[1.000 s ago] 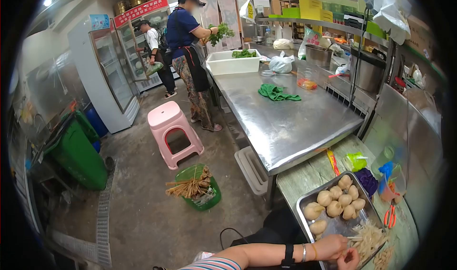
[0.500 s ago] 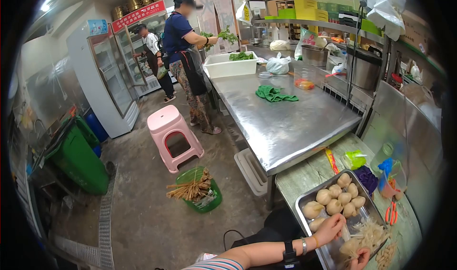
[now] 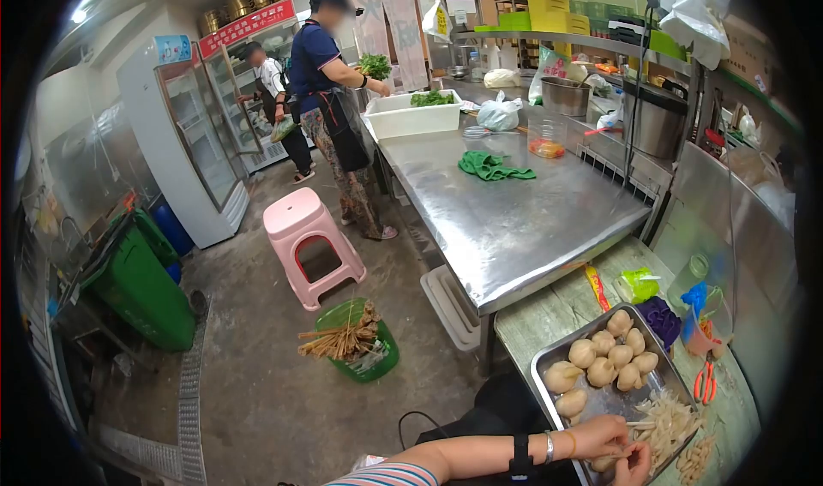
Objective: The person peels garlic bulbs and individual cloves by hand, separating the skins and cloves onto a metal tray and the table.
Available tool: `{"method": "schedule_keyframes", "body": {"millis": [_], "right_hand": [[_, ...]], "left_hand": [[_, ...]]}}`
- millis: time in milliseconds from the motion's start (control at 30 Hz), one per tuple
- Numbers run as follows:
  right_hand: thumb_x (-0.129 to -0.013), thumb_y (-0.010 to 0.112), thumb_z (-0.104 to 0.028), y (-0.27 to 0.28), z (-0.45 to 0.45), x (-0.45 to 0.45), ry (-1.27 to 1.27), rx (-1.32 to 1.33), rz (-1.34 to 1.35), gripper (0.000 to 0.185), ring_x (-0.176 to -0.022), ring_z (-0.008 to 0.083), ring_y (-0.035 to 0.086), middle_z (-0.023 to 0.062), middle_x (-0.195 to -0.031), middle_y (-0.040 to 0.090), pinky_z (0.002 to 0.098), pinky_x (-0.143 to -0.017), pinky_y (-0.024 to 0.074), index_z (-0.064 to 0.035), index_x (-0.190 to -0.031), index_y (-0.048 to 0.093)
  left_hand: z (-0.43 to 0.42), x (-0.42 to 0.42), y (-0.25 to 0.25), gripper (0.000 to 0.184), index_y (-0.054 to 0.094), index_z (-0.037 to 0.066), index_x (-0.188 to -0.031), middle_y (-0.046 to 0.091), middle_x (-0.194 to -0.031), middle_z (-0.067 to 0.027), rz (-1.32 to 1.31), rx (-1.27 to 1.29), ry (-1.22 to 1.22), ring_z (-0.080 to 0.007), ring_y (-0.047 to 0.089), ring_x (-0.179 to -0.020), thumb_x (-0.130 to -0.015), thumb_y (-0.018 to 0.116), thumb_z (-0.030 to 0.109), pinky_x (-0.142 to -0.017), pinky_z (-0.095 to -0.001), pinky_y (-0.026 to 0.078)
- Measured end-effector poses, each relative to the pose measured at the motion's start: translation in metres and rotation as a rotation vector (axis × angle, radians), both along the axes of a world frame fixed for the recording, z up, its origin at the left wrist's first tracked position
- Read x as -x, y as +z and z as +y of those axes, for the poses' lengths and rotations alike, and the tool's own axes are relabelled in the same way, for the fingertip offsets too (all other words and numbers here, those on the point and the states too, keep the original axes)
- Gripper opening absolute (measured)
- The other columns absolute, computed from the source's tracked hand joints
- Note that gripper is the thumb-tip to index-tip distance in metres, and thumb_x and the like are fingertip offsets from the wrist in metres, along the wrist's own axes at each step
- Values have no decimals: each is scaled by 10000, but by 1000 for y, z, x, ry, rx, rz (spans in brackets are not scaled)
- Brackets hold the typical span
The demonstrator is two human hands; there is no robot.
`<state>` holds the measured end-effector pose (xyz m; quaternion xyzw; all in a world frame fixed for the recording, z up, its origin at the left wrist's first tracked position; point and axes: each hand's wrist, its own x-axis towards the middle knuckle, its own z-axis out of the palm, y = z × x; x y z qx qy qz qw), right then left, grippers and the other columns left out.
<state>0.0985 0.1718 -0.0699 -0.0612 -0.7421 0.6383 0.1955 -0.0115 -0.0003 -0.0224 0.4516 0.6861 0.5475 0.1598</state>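
A metal tray (image 3: 542, 381) at the lower right holds several pale, round, pouch-like bundles (image 3: 603, 371) with pinched tops. Loose, thin, pale pieces with frilled edges (image 3: 667, 424) are heaped at its right end. Over the tray's near side, my left hand (image 3: 597, 437) has its fingertips pinched together. Right beside it, my right hand (image 3: 633, 465) is closed too, its fingers meeting those of the left. Between them is a pale bundle, mostly covered by the fingers; its rounded side (image 3: 603, 464) shows below my left hand.
Orange-handled scissors (image 3: 705, 383), a purple cloth (image 3: 659, 321) and small pale bits (image 3: 695, 460) lie beside the tray. A steel table (image 3: 514, 229) stands ahead. A pink stool (image 3: 302, 216) and green bin (image 3: 364, 357) are on the floor. One co-worker (image 3: 317, 66) handles greens; another stands by the fridge.
My left hand has come down and right to meet my right hand, which has shifted slightly left. The frilled piece held up before is now mostly hidden. The co-worker's hands have lowered toward the white tub.
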Motion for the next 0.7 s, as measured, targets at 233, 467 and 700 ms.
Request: {"method": "schedule_keyframes", "body": {"millis": [233,467,700], "right_hand": [[-745,535,24,-2,-6,1,-18,0,12,216,-697,73,447,15,-809,475,193,-638,380,-45,-937,463],[-777,691,-88,-9,-3,-1,-141,-49,-55,267,-656,50,436,-30,-755,477,185,-601,369,-68,-948,487],[-784,700,-123,-14,0,-4,-195,-94,-44,207,-635,54,453,-20,-719,503,186,-591,378,-50,-869,526]], "left_hand": [[2,-4,-1,269,593,29,-719,552,-787,-146,104,-134,45,-349,555,-753,-753,687,279,-652,-411,439],[1,-7,-1,163,575,19,-682,536,-786,-140,162,-62,97,-352,550,-760,-731,632,164,-670,-426,445],[1,-7,-2,106,576,24,-733,534,-838,-135,196,6,67,-344,549,-797,-734,611,124,-689,-420,448]]}}
